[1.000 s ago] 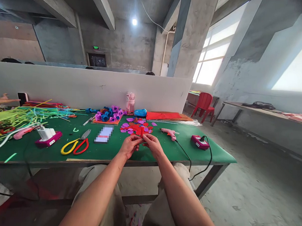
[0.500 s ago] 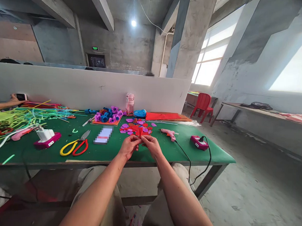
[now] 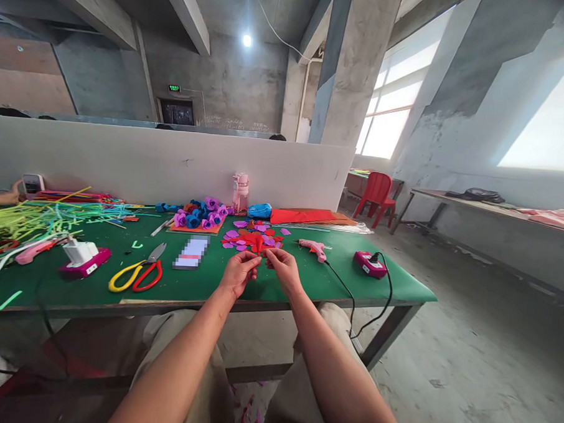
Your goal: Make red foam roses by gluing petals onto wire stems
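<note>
A red paper petal [image 3: 259,243], narrowed towards its lower end, stands upright between my fingertips. My left hand [image 3: 240,273] pinches its base between thumb and fingers. Close against its right side, my right hand [image 3: 283,269] is closed too, its thumb and forefinger tips at the petal's lower edge; the exact contact is too small to see. Just beyond my hands lies a loose spread of red and purple paper petals [image 3: 234,240]. To the right rests a pink glue gun [image 3: 314,249], its black cable running over the table's front edge.
Scissors [image 3: 142,269] with yellow and red handles and a pixelated phone-like object [image 3: 191,252] lie left. Behind are purple and blue paper flowers [image 3: 202,213], a pink bottle [image 3: 240,192] and red paper [image 3: 303,217]. Power strips [image 3: 370,264] flank me. A co-worker's hand [image 3: 17,190] holds a phone far left.
The red petal has turned and its top looks more spread. My right fingertips have shifted slightly away from my left ones. The co-worker's hand has taken hold of the phone and tilted it.
</note>
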Demonstrator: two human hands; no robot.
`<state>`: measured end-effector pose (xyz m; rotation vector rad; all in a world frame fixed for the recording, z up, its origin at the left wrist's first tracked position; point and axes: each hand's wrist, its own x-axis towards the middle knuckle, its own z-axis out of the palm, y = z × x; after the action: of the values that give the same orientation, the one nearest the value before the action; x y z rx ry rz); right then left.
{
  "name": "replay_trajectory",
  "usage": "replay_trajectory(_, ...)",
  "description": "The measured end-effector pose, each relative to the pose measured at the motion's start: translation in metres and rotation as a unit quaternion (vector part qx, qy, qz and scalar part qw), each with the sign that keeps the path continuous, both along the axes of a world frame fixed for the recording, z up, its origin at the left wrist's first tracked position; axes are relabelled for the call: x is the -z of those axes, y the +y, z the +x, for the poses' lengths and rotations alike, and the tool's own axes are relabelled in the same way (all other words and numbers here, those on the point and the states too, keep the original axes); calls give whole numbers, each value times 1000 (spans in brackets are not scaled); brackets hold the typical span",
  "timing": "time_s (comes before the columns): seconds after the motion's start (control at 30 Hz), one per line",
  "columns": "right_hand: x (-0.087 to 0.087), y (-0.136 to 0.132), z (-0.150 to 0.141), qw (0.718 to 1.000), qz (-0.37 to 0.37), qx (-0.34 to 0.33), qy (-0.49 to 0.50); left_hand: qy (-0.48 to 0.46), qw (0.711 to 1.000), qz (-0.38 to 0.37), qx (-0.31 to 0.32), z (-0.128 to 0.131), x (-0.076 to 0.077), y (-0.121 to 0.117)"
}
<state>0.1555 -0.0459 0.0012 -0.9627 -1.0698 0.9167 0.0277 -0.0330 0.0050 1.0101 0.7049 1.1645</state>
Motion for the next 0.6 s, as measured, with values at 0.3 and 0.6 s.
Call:
replay_trajectory(0.3, 9, 6, -6, 991, -11, -13, -134, -2, 999, -22, -37, -1, 0, 3)
replay_trajectory(0.6, -10, 39, 104, 861, -195, 335, -328, -18, 999, -36, -7, -5, 0, 7)
